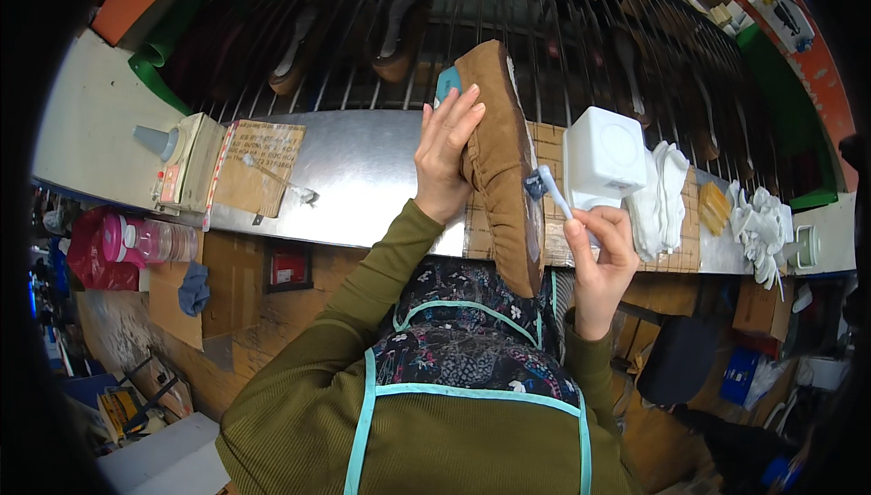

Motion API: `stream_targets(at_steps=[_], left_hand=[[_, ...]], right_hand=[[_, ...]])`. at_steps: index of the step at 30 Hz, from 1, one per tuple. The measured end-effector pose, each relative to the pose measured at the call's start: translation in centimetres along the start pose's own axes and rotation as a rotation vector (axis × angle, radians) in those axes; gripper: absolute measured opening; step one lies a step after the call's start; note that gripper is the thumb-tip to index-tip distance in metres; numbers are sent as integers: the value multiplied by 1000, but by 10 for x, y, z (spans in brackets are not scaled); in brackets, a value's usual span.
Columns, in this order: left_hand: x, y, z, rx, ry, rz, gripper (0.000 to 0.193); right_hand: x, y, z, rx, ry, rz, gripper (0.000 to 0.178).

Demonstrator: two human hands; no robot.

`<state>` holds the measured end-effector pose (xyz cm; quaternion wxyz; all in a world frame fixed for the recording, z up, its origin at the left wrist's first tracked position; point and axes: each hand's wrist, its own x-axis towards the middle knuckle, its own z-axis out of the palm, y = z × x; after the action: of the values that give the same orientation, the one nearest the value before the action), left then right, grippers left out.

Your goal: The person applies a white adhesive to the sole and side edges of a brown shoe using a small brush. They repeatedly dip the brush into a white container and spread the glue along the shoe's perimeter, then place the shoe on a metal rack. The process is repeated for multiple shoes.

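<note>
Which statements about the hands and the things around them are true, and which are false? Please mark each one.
1. The right hand holds a small brush. True.
2. The left hand holds a white glove. False: it holds the brown shoe.
3. A white plastic container stands to the right of the shoe. True.
4. The pink-lidded bottle is on the picture's right side. False: it is on the left.

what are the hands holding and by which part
The left hand holds a brown shoe by its side, toward the far end; the right hand holds a small brush by its pale handle.
</note>
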<state>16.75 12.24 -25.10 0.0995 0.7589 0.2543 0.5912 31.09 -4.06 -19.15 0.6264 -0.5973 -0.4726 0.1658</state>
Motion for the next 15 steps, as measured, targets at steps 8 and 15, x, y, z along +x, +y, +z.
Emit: stream_targets(at_steps=[8, 15], left_hand=[[8, 3, -4, 1, -21, -4, 72], [16, 2, -1, 68, -69, -52, 79]], right_hand=[[31, 4, -1, -37, -30, -151, 14], [25, 6, -22, 7, -156, -123, 14]])
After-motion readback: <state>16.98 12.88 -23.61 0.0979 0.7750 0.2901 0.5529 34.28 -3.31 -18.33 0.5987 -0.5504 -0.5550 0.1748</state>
